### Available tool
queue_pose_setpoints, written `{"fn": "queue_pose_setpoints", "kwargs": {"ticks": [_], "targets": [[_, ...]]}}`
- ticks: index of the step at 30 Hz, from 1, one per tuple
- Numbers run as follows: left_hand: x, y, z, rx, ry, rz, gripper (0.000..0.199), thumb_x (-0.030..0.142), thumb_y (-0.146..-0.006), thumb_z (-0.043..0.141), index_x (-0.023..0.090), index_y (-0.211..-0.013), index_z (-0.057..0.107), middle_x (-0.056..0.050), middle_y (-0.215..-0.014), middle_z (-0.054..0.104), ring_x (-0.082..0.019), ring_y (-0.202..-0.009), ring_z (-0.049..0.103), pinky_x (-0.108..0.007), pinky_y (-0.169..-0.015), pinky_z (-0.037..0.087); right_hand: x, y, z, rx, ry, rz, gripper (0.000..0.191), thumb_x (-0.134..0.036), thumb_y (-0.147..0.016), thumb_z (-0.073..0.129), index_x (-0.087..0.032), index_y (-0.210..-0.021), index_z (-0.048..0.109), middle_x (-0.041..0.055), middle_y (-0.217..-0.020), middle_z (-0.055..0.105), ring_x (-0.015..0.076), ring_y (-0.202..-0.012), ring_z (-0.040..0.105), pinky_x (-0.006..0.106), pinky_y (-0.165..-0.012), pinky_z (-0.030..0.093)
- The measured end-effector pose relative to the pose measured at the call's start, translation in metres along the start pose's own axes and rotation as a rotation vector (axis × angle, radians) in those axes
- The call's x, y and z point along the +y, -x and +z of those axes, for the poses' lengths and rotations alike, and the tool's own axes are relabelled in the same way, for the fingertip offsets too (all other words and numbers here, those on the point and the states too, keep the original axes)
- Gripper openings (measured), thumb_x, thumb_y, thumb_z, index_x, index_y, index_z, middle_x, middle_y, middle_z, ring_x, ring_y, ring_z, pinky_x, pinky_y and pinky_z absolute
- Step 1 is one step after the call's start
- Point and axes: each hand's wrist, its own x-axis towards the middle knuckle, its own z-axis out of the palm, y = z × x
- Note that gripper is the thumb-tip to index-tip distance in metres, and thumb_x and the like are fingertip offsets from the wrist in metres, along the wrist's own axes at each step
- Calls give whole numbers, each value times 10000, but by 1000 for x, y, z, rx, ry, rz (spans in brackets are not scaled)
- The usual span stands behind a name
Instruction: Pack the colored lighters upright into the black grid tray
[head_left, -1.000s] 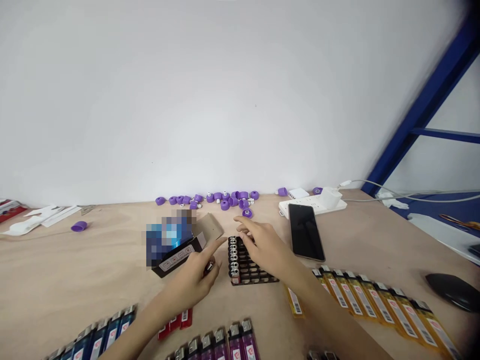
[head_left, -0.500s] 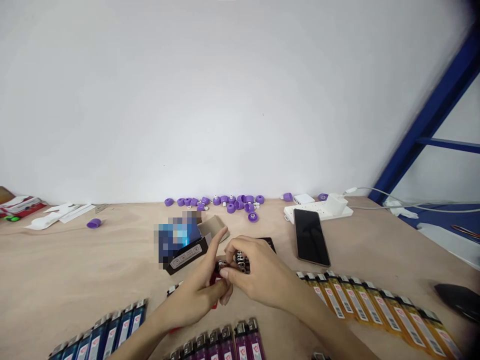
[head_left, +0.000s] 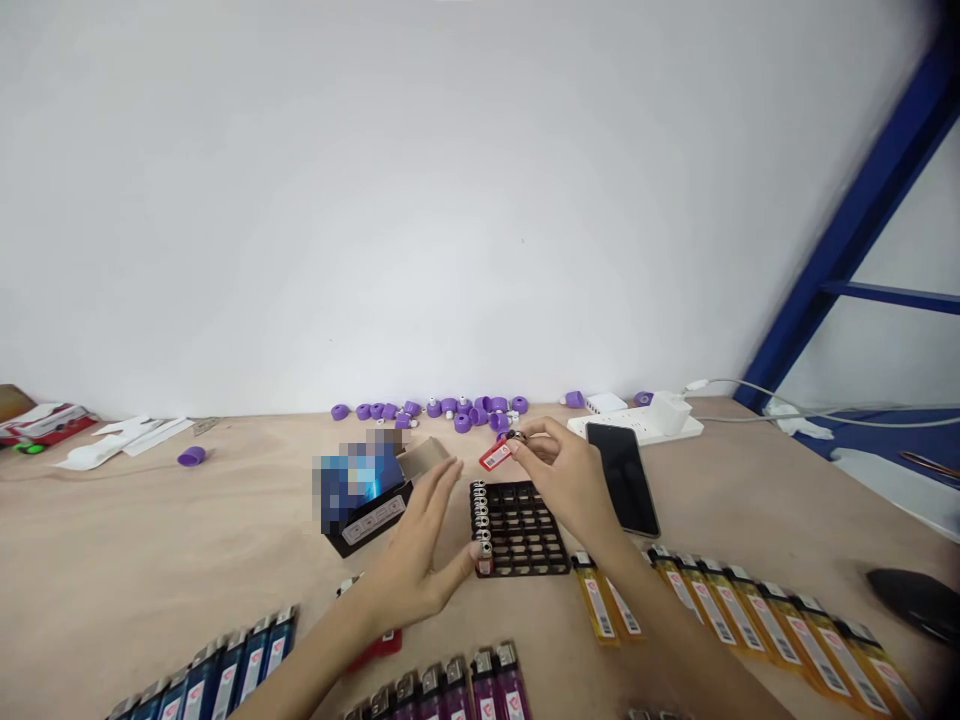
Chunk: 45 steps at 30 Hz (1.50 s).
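the right hand point(head_left: 561, 475) is clenched in a pinch on a red lighter point(head_left: 496, 455), thumb and fingertips closed around its metal head, with the red body angled down and left, held up off the table just beyond a black grid tray point(head_left: 536, 530). the left hand point(head_left: 414, 565) is open, fingers spread and empty, its fingertips at the tray's left edge, though whether they touch cannot be told. a row of lighters point(head_left: 481, 520) fills the tray's left column, the other cells bare. beside the tray lie a part-open box point(head_left: 375, 520), blurred on one face, and a black phone point(head_left: 622, 478). yellow lighters point(head_left: 757, 620), blue lighters point(head_left: 232, 670) and purple lighters point(head_left: 450, 695) lie in rows on the plywood table point(head_left: 187, 540), purple caps point(head_left: 442, 408) along its far edge.
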Motion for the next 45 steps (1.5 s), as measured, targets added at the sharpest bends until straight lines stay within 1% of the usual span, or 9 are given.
{"fn": "queue_pose_setpoints", "kwargs": {"ticks": [2,6,15,22,25,33,37,41,45], "targets": [[-6,-1,5,-116,-30,53,817,355,-933,559,278,-1543,21,-144,-1631,96,-367,-1479,158,-601,-1167,252,17,-3,4,-5,25,7,69,-281,-824,617,-226,-824,576,22,-727,734,228,-736,727,319,-684,525],[-11,-3,10,-210,-64,91,837,271,-881,618,284,-1536,97,-134,-1636,103,-351,-1476,200,-574,-1167,281,39,1,17,-67,45,1,41,-183,-827,567,-224,-832,569,14,-728,740,209,-707,727,286,-635,520],[-12,-7,8,-177,-88,107,643,253,-924,569,283,-1495,276,-136,-1583,283,-319,-1432,334,-535,-1144,347,44,17,32,-161,136,-112,157,-117,-885,543,-208,-972,637,44,-847,747,199,-783,706,260,-682,496],[-12,-6,9,-166,-76,118,645,259,-930,577,289,-1497,271,-130,-1581,293,-312,-1439,324,-541,-1141,353,48,19,34,-205,219,-221,246,-136,-946,471,-206,-1042,687,81,-987,751,215,-921,699,286,-814,502],[-13,-6,8,-164,-75,121,648,271,-924,589,283,-1492,278,-134,-1578,299,-315,-1433,337,-543,-1139,356,51,19,37,-246,247,-264,319,-109,-950,433,-182,-1152,669,113,-1062,738,223,-986,687,318,-868,508],[-10,-2,6,-179,-104,116,720,263,-909,591,281,-1524,215,-141,-1609,208,-337,-1453,283,-536,-1146,341,53,22,36,-356,321,-299,574,53,-828,391,-121,-1352,548,151,-1203,674,211,-1129,617,330,-979,470],[-9,-2,-10,-236,-208,33,777,261,-876,609,254,-1534,194,-153,-1588,266,-327,-1431,329,-513,-1138,358,53,23,36,-354,340,-265,538,41,-821,421,-143,-1301,581,138,-1170,685,217,-1115,625,335,-971,471],[-11,5,-44,-280,-307,-104,642,254,-848,605,197,-1452,393,-167,-1452,489,-348,-1316,484,-520,-1057,435,42,15,30,-310,325,-220,408,-24,-862,438,-139,-1202,630,137,-1107,713,233,-1053,659,363,-939,492],[-7,24,-67,-397,-420,-269,599,136,-707,666,202,-1294,566,-157,-1289,632,-374,-1115,635,-468,-855,549,9,8,11,-220,270,-193,286,-125,-885,469,-175,-1094,657,91,-1057,733,217,-947,690,363,-879,529]]}}
